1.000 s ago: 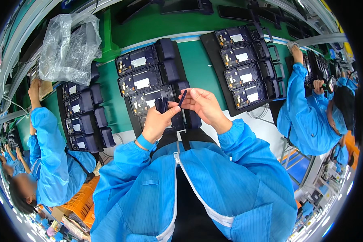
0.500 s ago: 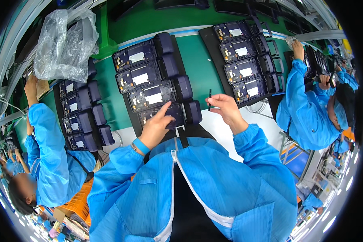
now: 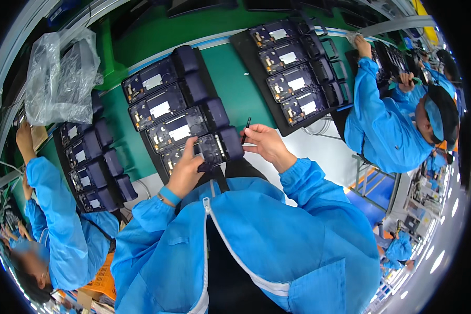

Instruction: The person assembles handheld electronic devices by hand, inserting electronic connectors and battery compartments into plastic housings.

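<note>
Before me lies a black tray bearing a column of dark purple device housings, each opened to show its inner circuitry and a white label. My left hand rests over the left part of the nearest housing, index finger and thumb apart, holding nothing that I can see. To the right of that housing, my right hand pinches a thin black stick-like piece between thumb and fingertips. The piece stands nearly upright beside the housing's rounded end; its exact kind is too small to tell.
A second tray of open housings lies to the right, another row to the left. A clear plastic bag hangs at upper left. Co-workers in blue sit on both sides, a left sleeve and a right sleeve close by.
My right hand has come closer to the nearest housing with the black piece. My left hand's fingers have shifted left over that housing. The whole view has swung slightly.
</note>
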`<act>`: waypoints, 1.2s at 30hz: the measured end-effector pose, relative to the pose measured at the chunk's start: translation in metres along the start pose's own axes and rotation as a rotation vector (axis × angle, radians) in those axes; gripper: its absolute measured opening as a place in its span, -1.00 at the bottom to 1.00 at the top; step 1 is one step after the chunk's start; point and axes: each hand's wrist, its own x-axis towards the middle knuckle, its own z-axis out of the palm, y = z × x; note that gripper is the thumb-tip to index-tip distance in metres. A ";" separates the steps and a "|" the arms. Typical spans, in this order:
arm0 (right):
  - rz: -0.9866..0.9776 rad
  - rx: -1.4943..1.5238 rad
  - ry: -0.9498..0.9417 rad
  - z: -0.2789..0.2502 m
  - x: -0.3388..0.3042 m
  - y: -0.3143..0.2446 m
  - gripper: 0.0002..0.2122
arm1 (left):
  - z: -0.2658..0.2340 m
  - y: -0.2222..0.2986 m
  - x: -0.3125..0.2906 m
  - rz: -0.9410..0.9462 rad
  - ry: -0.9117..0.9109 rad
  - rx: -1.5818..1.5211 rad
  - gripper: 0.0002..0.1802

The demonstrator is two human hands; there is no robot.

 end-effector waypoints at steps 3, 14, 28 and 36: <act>0.071 -0.098 -0.087 -0.011 0.012 0.016 -0.84 | -0.005 0.004 -0.001 0.013 0.010 -0.042 -0.73; -0.024 -0.409 -0.300 0.036 0.016 0.010 -0.77 | -0.009 -0.002 -0.002 0.015 -0.029 -0.060 -0.80; 0.032 -0.375 -0.194 0.044 0.011 0.009 -0.74 | -0.007 -0.006 -0.003 0.048 0.005 -0.094 -0.81; -0.031 -0.357 -0.238 0.029 0.040 0.028 -0.76 | 0.002 -0.006 -0.003 -0.004 0.002 -0.094 -0.83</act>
